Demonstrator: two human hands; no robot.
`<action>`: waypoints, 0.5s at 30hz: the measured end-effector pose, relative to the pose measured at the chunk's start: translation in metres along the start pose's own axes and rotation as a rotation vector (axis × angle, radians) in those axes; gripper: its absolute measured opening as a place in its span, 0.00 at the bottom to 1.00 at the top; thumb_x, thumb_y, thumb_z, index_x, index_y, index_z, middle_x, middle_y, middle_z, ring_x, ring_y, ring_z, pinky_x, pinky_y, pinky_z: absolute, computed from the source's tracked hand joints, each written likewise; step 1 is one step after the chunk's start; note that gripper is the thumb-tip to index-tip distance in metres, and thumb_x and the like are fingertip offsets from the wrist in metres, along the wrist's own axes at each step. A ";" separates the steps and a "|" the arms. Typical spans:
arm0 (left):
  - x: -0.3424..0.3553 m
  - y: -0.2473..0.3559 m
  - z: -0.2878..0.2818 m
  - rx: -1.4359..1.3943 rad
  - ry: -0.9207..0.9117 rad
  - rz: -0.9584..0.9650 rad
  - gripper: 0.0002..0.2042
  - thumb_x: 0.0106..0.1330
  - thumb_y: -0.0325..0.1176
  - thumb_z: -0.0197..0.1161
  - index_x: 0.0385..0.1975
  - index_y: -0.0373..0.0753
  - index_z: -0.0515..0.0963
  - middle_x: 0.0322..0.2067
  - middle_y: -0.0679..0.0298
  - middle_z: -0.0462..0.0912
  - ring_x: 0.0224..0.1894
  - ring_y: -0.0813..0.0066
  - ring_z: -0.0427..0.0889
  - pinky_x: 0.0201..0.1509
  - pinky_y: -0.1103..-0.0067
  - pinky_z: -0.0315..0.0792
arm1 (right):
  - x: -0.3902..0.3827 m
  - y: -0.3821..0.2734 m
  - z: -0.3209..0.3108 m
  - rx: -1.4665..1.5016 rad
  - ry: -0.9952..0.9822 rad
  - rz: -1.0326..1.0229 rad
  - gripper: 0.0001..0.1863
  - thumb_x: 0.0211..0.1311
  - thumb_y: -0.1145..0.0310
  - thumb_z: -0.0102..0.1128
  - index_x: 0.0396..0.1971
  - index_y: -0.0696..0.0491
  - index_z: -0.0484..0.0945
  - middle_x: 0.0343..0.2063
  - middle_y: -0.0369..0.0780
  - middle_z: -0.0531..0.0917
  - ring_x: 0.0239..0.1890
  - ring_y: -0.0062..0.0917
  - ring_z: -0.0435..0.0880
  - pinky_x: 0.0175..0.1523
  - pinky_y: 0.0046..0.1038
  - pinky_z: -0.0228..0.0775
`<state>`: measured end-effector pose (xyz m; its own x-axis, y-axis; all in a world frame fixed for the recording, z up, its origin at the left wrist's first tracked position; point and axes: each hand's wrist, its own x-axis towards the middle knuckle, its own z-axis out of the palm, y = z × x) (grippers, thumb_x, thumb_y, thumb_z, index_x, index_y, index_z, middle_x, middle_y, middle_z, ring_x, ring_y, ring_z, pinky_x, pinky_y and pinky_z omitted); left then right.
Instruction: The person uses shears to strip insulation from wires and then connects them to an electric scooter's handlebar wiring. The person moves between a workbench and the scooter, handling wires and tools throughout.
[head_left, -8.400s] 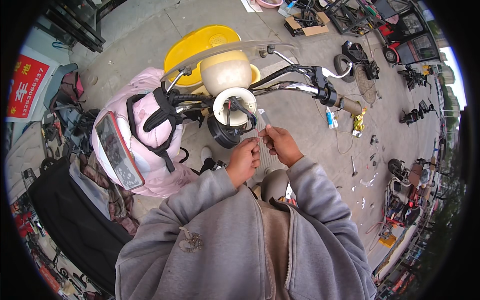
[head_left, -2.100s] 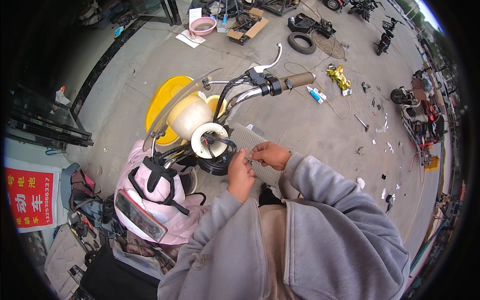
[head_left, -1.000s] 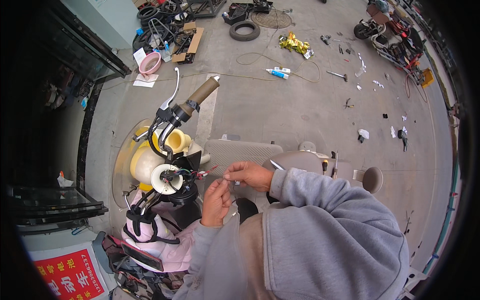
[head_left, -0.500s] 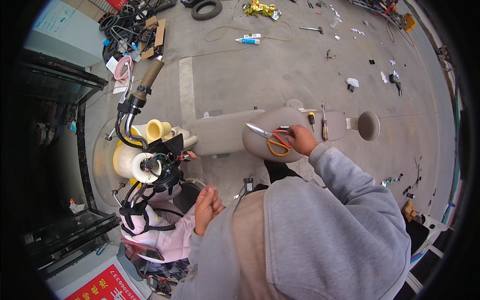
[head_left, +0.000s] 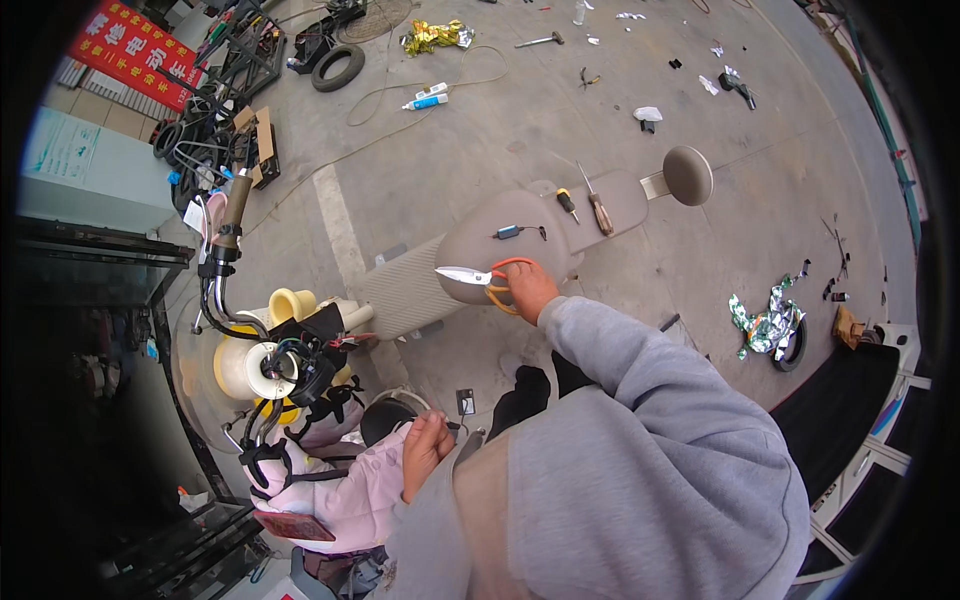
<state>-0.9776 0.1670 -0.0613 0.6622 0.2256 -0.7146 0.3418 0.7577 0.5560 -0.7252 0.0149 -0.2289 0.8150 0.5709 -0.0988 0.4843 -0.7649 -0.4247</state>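
Observation:
My right hand is closed on the red and orange handles of a pair of scissors. Their silver blades point left, over the near left part of the scooter's round taupe seat. Farther back on that seat lies a small dark blue module with a short black wire. Low in front of my body, my left hand is curled; whether anything sits in its fingers cannot be seen. Two screwdrivers, one yellow and black and one with a brownish handle, rest on the rear seat.
At left stands the scooter's handlebar, with loose wires around its opened headstock. A pink padded cover hangs nearby. On the floor are a tyre, a hammer, bottles and crumpled foil.
My right hand has taken the scissors by the handles and shifted them toward the seat's near side. The module now shows uncovered on the seat. My view has turned; the left hand stays curled.

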 end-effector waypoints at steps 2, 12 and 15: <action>0.003 -0.006 0.014 0.017 -0.040 0.003 0.07 0.69 0.36 0.56 0.34 0.40 0.74 0.16 0.77 0.58 0.15 0.88 0.50 0.17 0.85 0.44 | -0.032 0.001 -0.017 0.103 -0.077 0.034 0.11 0.54 0.70 0.56 0.38 0.55 0.73 0.40 0.46 0.79 0.43 0.40 0.79 0.47 0.37 0.72; 0.042 -0.073 0.174 0.302 -0.237 -0.217 0.08 0.69 0.38 0.56 0.34 0.40 0.74 0.14 0.78 0.58 0.14 0.89 0.51 0.17 0.86 0.46 | -0.188 0.130 -0.139 1.309 -0.262 0.455 0.12 0.55 0.68 0.68 0.36 0.57 0.79 0.25 0.32 0.80 0.26 0.12 0.74 0.30 0.19 0.67; 0.055 -0.115 0.256 0.464 -0.380 -0.311 0.08 0.68 0.36 0.57 0.34 0.39 0.75 0.16 0.78 0.63 0.15 0.90 0.55 0.18 0.88 0.48 | -0.220 0.174 -0.216 1.469 -0.314 0.397 0.14 0.55 0.68 0.67 0.40 0.58 0.79 0.26 0.33 0.80 0.26 0.13 0.74 0.30 0.17 0.67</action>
<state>-0.8099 -0.0649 -0.0561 0.6463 -0.2555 -0.7191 0.7491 0.3919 0.5341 -0.7511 -0.3082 -0.0869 0.6233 0.5906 -0.5126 -0.6181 -0.0295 -0.7855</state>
